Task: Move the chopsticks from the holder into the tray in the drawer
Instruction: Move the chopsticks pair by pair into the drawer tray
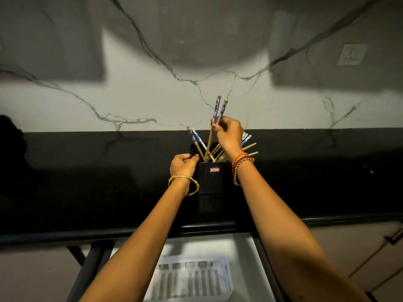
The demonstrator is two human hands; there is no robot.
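A black square holder (212, 178) stands on the dark counter against the wall, with several chopsticks (197, 138) fanning out of it. My left hand (183, 164) grips the holder's upper left edge. My right hand (229, 132) is above the holder and pinches a pair of blue-patterned chopsticks (220, 109), which stick up past my fingers. Below the counter, a white slotted tray (192, 277) lies in the open drawer (246, 243) between my forearms.
The black counter (87, 182) runs the full width, with a rounded front edge. A marble-patterned wall rises behind it, with a socket (351, 54) at the upper right. A cabinet door with a handle (392, 237) is at the lower right.
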